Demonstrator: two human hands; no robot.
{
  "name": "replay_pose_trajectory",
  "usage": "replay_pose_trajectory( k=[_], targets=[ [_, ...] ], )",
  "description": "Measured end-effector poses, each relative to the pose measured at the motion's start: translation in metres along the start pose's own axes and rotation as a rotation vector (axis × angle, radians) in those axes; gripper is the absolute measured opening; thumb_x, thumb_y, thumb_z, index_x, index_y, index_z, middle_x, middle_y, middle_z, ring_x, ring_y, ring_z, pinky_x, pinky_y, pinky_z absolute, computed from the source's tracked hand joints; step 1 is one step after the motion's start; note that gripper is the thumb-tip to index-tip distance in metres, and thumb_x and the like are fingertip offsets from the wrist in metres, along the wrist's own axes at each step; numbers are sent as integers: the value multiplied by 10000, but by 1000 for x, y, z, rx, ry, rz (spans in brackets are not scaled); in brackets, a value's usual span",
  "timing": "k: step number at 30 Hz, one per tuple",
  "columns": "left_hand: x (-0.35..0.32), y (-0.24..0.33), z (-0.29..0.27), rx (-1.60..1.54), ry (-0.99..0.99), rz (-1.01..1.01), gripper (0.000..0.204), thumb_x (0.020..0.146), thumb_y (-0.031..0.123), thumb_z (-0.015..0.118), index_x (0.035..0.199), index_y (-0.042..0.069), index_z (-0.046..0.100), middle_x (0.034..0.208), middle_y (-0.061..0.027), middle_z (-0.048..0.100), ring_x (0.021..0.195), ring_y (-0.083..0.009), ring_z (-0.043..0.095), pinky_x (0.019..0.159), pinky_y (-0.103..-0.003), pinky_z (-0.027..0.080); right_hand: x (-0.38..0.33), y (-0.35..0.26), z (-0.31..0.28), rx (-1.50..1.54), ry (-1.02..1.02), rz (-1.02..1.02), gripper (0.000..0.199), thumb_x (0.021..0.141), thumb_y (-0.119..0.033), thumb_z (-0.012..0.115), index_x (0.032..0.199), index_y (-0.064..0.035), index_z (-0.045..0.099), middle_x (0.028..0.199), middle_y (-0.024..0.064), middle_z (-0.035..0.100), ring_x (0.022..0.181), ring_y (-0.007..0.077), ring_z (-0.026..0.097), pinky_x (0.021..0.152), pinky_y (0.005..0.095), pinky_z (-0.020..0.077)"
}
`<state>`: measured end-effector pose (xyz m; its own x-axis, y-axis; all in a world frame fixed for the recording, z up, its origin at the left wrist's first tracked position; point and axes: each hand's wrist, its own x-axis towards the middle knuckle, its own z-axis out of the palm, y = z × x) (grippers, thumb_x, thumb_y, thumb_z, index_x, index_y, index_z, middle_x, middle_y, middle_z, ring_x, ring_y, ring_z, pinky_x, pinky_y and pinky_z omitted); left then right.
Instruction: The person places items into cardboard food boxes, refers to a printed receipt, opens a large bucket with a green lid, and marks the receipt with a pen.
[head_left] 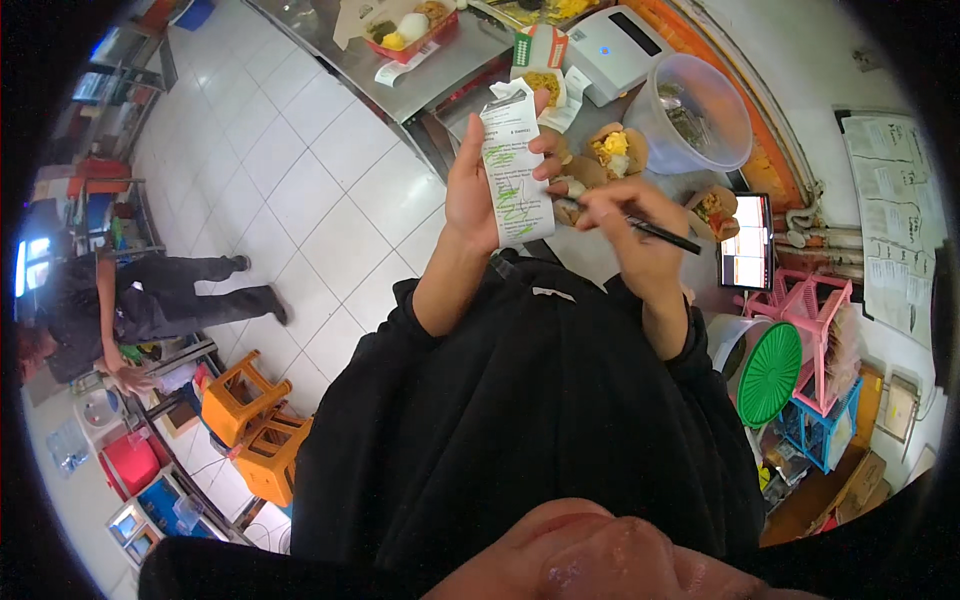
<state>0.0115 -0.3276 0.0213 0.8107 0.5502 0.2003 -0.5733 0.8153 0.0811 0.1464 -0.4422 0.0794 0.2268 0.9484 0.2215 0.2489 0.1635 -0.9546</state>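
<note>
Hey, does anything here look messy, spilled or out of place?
Nothing looks spilled or damaged. The left hand holds a long white paper receipt covered in green scribbles, and the right hand holds a thin black pen beside it.

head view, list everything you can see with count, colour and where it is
long paper receipt: 1, white with green pen marks, held up in the left hand
thin pen: 1, black, in the right hand, tip beside the receipt
open paper food boxes: about 3, brown, on the steel counter ahead
red food tray: 1, far counter at top
small box printer: 1, white, counter top right
clear plastic tub: 1, right of printer
tablet screen: 1, lit, right
plastic stools: 2, orange, floor lower left
round mesh cover: 1, green, right
another person: 1, dark clothes, bending, far left
left hand: grips receipt
right hand: grips pen
</note>
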Motion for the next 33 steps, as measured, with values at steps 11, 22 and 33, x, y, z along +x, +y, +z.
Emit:
replay_pose_trajectory(
  k=[11, 22, 33],
  targets=[
    [21, -66, -21, 232, 190, 108, 666, 919, 592, 274, 1361, 100, 350, 903, -70, 554, 900, -221, 546, 854, -358, 437, -28, 61, 7, 192, 301, 167, 268, 826, -40, 650, 830, -79, 385, 829, 14, 507, 664, 41, 422, 597, 183, 365],
    [22, -49, -225, 1123, 1522, 46, 645, 798, 307, 621, 1299, -13, 370, 1100, -217, 525, 917, -324, 569, 752, -436, 488, -96, 99, -74, -141, 727, 253, 275, 784, -21, 695, 765, -93, 430, 686, -55, 393, 600, 24, 326, 540, 167, 271],
    [41, 39, -287, 785, 1025, 21, 421, 888, 192, 321, 1254, -17, 320, 997, -287, 539, 694, -362, 625, 511, -459, 565, -125, 102, -98, -91, 842, 280, 254, 764, -1, 704, 777, -80, 462, 673, -60, 404, 592, 15, 335, 535, 158, 262]
  ],
)
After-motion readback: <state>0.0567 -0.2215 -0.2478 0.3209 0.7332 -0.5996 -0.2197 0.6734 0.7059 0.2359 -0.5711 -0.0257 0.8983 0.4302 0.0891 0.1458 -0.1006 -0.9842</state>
